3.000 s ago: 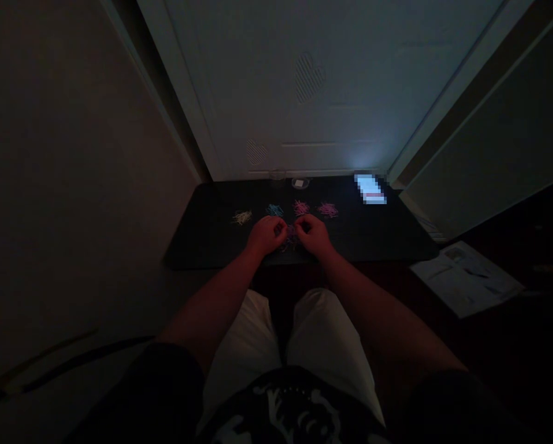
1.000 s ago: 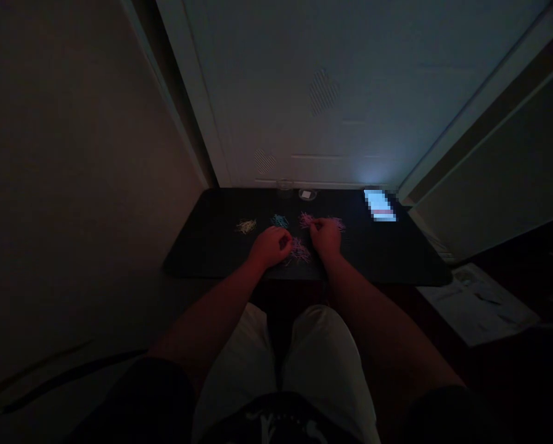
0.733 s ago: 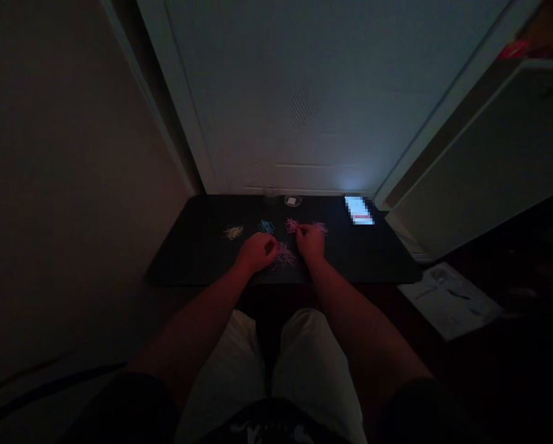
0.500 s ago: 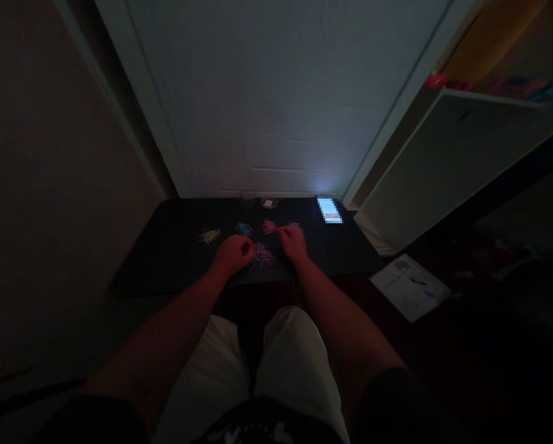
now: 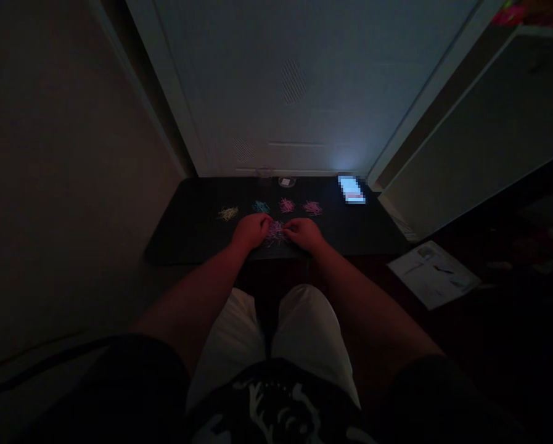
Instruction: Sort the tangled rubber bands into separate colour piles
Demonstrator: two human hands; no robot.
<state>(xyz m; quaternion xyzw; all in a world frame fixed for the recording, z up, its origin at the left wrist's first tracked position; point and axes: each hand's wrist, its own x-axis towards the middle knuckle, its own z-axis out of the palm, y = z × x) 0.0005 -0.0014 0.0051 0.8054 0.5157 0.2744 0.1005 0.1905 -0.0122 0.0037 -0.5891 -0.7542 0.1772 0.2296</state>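
A mixed pile of short thin sticks (image 5: 277,235), mostly purple and pink, lies near the front edge of the dark table (image 5: 193,237). My left hand (image 5: 253,231) is at the pile's left side, its fingers curled and partly hidden. From the right, my right hand (image 5: 306,233) touches the pile with thumb and finger pinched; whatever is between them is too small to make out. Behind the hands lie separate heaps: yellow sticks (image 5: 228,213), blue sticks (image 5: 261,206), pink sticks (image 5: 286,205) and more pink sticks (image 5: 312,208).
A lit phone (image 5: 351,189) lies at the table's back right. Along the back edge stand a clear cup (image 5: 264,177) and a round clear lid or dish (image 5: 286,182) with a white square. A white panel (image 5: 258,80) rises behind. Right of the table lies a printed sheet (image 5: 433,274).
My right hand has moved from beside the pink heaps down to the mixed pile. My left hand stays by that pile. The view has shifted, so the table appears higher and further right.
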